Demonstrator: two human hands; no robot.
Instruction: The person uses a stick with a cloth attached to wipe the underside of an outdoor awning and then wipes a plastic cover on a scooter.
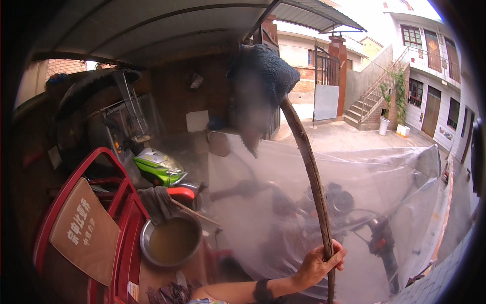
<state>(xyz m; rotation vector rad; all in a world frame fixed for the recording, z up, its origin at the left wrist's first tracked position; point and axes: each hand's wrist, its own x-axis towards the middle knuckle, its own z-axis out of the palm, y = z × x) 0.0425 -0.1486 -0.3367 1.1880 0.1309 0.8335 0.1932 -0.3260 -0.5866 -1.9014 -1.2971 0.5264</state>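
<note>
My left hand [320, 264] comes in from the lower edge, a dark band on its wrist, and closes round a long, slightly bent wooden stick [311, 169] near its lower end. The stick rises steeply, tilted to the left at its top. A bunched dark blue cloth [273, 68] covers the stick's upper end, up near the roof, and hangs down in a blurred grey-blue flap. My right hand is out of view. Left of the stick, a metal basin [196, 256] holds murky brownish water, with a grey cloth [156, 202] draped over its rim.
A red-framed folding chair [86, 230] stands at the left, near a green and white scooter [159, 167]. Clear plastic sheeting [263, 162] covers a vehicle with handlebars ahead. Beyond lie a gate [326, 96], a staircase [372, 99] and potted plants [384, 125]. A sheet roof [152, 23] hangs overhead.
</note>
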